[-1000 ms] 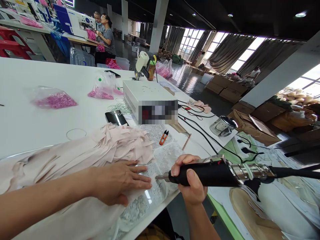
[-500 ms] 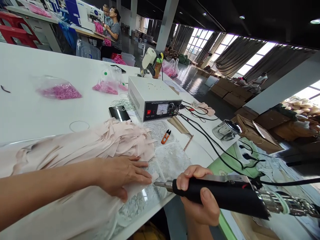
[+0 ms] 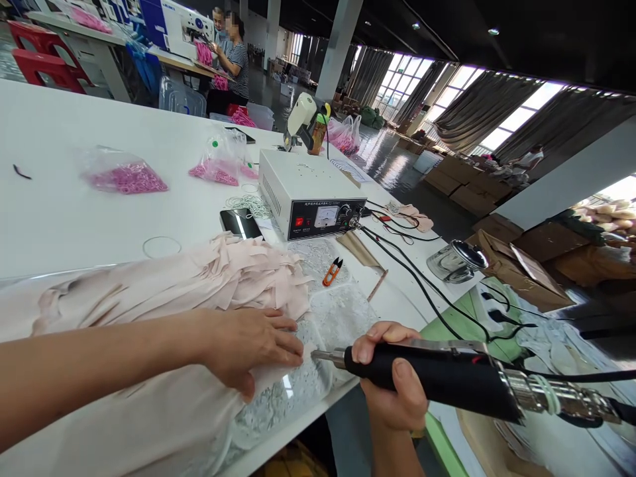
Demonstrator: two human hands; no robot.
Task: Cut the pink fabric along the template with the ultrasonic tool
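Observation:
Across the pale pink fabric (image 3: pixel 163 411) lies my left hand (image 3: pixel 253 348), palm down with fingers stretched out and holding nothing. The fabric has a heap of cut strips at its upper right end. My right hand (image 3: pixel 395 377) is wrapped round a black handheld tool (image 3: pixel 442 377) with a metal tip. That tip points left and is close to the fabric's edge, just right of my left fingertips; whether it touches cannot be made out. A clear sheet (image 3: pixel 298 377) lies under the fabric. Orange snips (image 3: pixel 332 271) rest beyond the tool tip.
A white control box (image 3: pixel 308 192) stands behind the fabric, with black cables running right. Near it are a phone (image 3: pixel 241 224), pink-filled bags (image 3: pixel 129 175) and a glass jar (image 3: pixel 454 262). Two people are at a sewing machine (image 3: pixel 179 30) in the back left.
The tool in my right hand has tilted slightly, its rear end lifting a little. My left hand stays flat on the fabric. The whole view has shifted slightly.

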